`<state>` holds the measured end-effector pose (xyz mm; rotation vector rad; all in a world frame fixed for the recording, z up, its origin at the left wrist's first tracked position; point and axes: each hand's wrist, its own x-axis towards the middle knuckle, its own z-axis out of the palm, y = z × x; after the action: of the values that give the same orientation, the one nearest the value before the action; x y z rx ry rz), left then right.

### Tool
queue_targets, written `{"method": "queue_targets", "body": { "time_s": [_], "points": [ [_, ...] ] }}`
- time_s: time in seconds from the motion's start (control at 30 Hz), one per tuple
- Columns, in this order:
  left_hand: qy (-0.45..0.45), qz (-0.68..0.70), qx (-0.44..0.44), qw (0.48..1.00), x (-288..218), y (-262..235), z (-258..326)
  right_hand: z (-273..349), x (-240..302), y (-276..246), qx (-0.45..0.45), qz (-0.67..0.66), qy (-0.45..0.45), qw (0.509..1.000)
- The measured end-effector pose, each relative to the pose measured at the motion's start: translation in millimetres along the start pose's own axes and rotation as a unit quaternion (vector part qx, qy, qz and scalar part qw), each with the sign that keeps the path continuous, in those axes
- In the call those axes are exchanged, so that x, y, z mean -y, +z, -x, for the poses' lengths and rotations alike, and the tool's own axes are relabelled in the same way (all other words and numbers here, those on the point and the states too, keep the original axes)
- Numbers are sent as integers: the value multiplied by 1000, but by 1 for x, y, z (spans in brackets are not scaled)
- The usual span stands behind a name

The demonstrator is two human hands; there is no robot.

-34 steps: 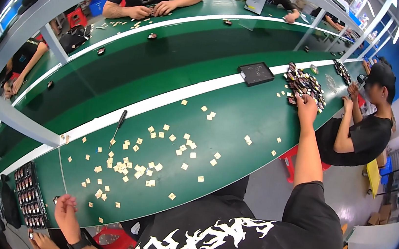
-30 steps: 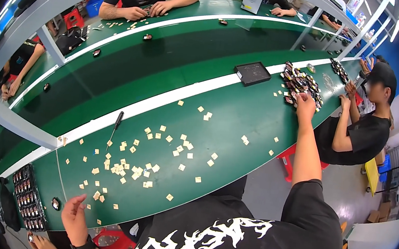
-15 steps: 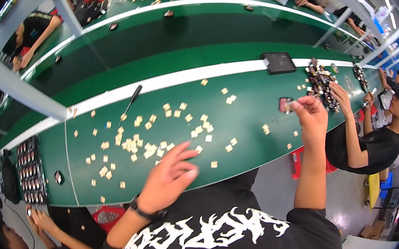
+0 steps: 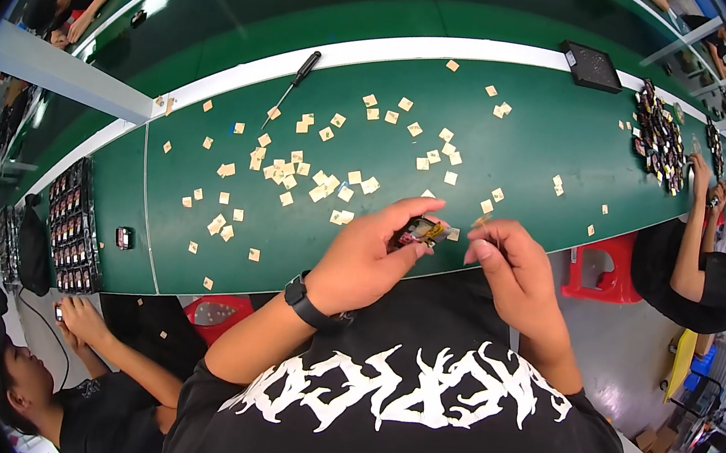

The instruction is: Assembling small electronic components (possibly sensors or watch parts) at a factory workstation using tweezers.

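My left hand (image 4: 368, 258) is closed around a small dark module (image 4: 418, 233) with a reddish and yellowish face, held above the table's near edge. Close to its right is my right hand (image 4: 514, 275), thumb and forefinger pinched together. A small yellowish bit (image 4: 482, 221) shows at those fingertips, too small and blurred to name. A thin, clear-looking piece sticks out of the module toward the right hand. Beyond both hands, many small cream-coloured squares (image 4: 317, 193) lie scattered on the green table (image 4: 535, 130).
A screwdriver (image 4: 307, 66) lies by the white rail. Far right are a black tray (image 4: 592, 66) and a heap of dark modules (image 4: 657, 135). At left stand a filled tray (image 4: 74, 229) and one loose module (image 4: 123, 238). Co-workers sit on both sides; a red stool (image 4: 600, 270) is at right.
My right hand has come back from the right with the dark module, which is now in my left hand. My left hand has closed. The view has shifted.
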<state>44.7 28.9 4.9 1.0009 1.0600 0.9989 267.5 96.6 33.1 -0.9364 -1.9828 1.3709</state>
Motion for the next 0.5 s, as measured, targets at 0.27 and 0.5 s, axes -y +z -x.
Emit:
{"method": "queue_targets", "body": {
  "time_s": [0.27,0.5],
  "points": [
    [104,-191,-86,972,5,2,11,-3,7,24,25,-63,114,991],
    [120,-229,-141,956,20,-3,13,-12,7,38,69,-63,232,968]
  ]
}}
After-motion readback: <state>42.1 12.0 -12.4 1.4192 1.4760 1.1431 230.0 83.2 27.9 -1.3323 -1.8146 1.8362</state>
